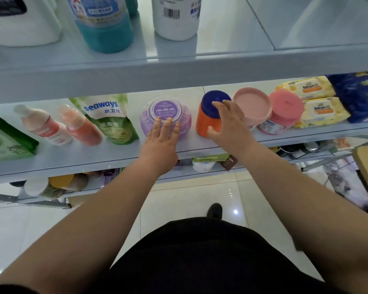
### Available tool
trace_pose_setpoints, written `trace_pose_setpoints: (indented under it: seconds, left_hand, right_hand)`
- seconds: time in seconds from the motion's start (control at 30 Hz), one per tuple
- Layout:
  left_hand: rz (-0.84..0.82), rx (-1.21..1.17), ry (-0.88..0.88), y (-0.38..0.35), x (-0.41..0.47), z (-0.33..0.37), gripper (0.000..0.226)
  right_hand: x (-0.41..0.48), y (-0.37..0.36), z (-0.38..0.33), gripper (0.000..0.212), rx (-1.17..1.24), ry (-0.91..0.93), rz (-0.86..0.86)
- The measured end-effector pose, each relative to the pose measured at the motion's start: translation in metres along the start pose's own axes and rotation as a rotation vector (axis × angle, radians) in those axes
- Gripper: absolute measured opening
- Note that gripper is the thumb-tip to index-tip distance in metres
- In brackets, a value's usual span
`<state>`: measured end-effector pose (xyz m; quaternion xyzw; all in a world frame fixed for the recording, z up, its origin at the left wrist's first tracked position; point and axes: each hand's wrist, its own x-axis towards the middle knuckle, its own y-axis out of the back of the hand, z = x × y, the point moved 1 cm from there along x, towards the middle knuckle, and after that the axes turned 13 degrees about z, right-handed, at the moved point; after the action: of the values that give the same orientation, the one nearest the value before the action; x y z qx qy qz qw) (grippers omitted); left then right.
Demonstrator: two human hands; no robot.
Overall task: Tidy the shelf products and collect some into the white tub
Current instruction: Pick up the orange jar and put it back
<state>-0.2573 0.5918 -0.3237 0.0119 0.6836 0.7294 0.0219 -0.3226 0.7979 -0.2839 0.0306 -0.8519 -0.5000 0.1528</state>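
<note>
Currently, left hand [162,143] rests on round translucent purple plastic container [165,111], fingers straight and close together, tips on its lid. Right hand [227,126] grips orange plastic bottle with dark blue cap [206,122]: fingers curled over cap, thumb on near left side. Both products sit mid-row on pale grey middle shelf [94,158], purple left of orange, apart. Round pink-lidded tub [252,103] sits just right of bottle.

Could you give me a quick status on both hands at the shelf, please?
Left hand flat on purple tub. Right hand grips orange jar. Pink tub close beside jar.
</note>
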Motion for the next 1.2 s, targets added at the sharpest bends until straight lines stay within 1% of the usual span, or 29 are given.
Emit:
trace_pose_setpoints:
  seconds: [0.1, 0.2, 0.27, 0.33, 0.4, 0.53, 0.6, 0.67, 0.73, 0.77, 0.8, 0.87, 0.9, 0.93, 0.97, 1.03, 1.07, 1.1, 1.13, 1.17, 1.2]
  left_hand:
    - [-0.001, -0.015, 0.040, 0.000, 0.005, 0.006, 0.083]
    - [0.005, -0.013, 0.057, 0.000, 0.008, 0.009, 0.082]
    - [0.010, -0.006, 0.058, 0.000, 0.008, 0.009, 0.083]
    - [0.006, -0.015, 0.065, 0.000, 0.008, 0.008, 0.085]
    - [0.001, -0.010, 0.061, 0.002, 0.007, 0.008, 0.086]
    - [0.016, -0.010, 0.060, 0.008, 0.006, 0.011, 0.085]
    - [0.064, -0.094, 0.080, 0.013, 0.000, 0.012, 0.081]
    - [0.167, -0.294, 0.116, 0.018, -0.015, 0.016, 0.077]
    - [0.242, -0.551, 0.214, 0.025, -0.034, 0.021, 0.072]
    - [0.234, -0.670, 0.280, 0.029, -0.042, 0.024, 0.072]
    - [0.187, -0.780, 0.340, 0.034, -0.050, 0.026, 0.073]
    - [0.048, -0.978, 0.398, 0.042, -0.064, 0.033, 0.082]
    - [-0.003, -1.014, 0.390, 0.046, -0.070, 0.039, 0.088]
    - [-0.017, -0.992, 0.373, 0.050, -0.076, 0.048, 0.095]
    - [0.010, -0.931, 0.359, 0.053, -0.083, 0.055, 0.102]
    - [0.101, -0.817, 0.358, 0.063, -0.097, 0.065, 0.109]
    - [0.143, -0.811, 0.342, 0.068, -0.104, 0.064, 0.108]
    - [0.165, -0.846, 0.322, 0.071, -0.109, 0.060, 0.104]
    - [0.154, -0.931, 0.321, 0.072, -0.115, 0.054, 0.101]
    - [0.107, -1.085, 0.352, 0.071, -0.120, 0.048, 0.098]
    - [0.026, -1.309, 0.414, 0.070, -0.126, 0.044, 0.097]
  right_hand:
    - [0.031, 0.007, 0.005, 0.075, -0.135, 0.100, -0.036]
    - [0.056, 0.008, 0.015, 0.079, -0.220, 0.132, -0.196]
    - [0.067, 0.007, 0.021, 0.075, -0.235, 0.170, -0.252]
    - [0.072, 0.006, 0.025, 0.066, -0.212, 0.202, -0.260]
    - [0.074, 0.005, 0.025, 0.060, -0.168, 0.188, -0.245]
    - [0.067, 0.004, 0.023, 0.062, -0.023, 0.133, -0.221]
    - [0.055, 0.006, 0.022, 0.062, 0.043, 0.115, -0.181]
    - [0.038, 0.013, 0.022, 0.058, 0.144, 0.059, -0.120]
    - [0.019, 0.025, 0.020, 0.050, 0.263, -0.018, -0.077]
    - [0.010, 0.031, 0.016, 0.046, 0.326, -0.053, -0.071]
    - [0.000, 0.039, 0.011, 0.042, 0.390, -0.093, -0.075]
    - [-0.020, 0.050, -0.003, 0.033, 0.511, -0.200, -0.092]
    - [-0.030, 0.055, -0.014, 0.029, 0.567, -0.272, -0.087]
    - [-0.041, 0.059, -0.026, 0.025, 0.629, -0.362, -0.075]
    - [-0.051, 0.062, -0.038, 0.024, 0.687, -0.453, -0.058]
    - [-0.070, 0.069, -0.060, 0.028, 0.747, -0.540, -0.012]
    - [-0.079, 0.071, -0.068, 0.032, 0.786, -0.558, -0.006]
    - [-0.087, 0.073, -0.074, 0.040, 0.857, -0.584, -0.008]
    - [-0.096, 0.071, -0.075, 0.053, 0.947, -0.627, -0.019]
    - [-0.104, 0.069, -0.076, 0.067, 1.057, -0.683, -0.037]
    - [-0.113, 0.065, -0.075, 0.081, 1.168, -0.733, -0.057]
